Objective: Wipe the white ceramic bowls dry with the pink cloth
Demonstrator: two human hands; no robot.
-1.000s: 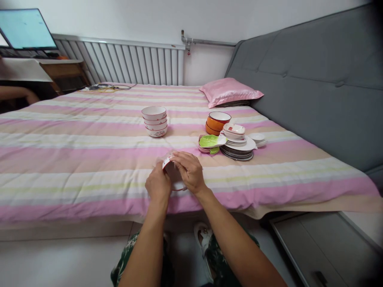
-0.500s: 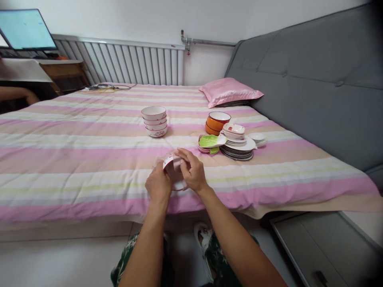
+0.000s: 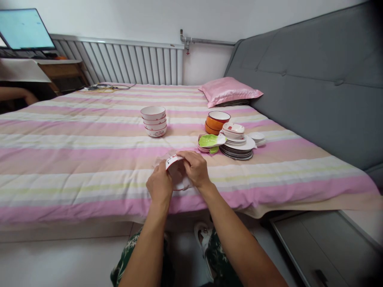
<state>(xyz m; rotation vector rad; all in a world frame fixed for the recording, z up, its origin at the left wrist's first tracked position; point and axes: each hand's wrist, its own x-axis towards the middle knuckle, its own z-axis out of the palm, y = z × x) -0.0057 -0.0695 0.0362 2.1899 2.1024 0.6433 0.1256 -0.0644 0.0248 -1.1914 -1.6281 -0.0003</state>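
Observation:
A white bowl (image 3: 179,175) with a red rim and small printed marks is tipped on its side just above the near part of the bed. My left hand (image 3: 160,184) grips its left side, fingers closed on the wall. My right hand (image 3: 196,169) is closed around the upper right of the rim, fingertips over the edge. Thin, pale, see-through material (image 3: 161,158) shows behind and around the bowl; whether it is film or cloth I cannot tell. Beyond my hands stands a stack of similar white bowls (image 3: 153,122).
To the right are orange bowls (image 3: 214,124), a green leaf-shaped dish (image 3: 208,140), small square dishes (image 3: 233,128) and stacked plates (image 3: 237,153). A pink pillow (image 3: 229,91) lies by the grey headboard (image 3: 311,67). Cables (image 3: 110,87) lie at the far left, near another person's arm (image 3: 14,94).
My right hand has shifted slightly right and now wraps the rim, its fingers lifted out of the bowl's mouth. The bowl has turned a little, showing more of its printed outside.

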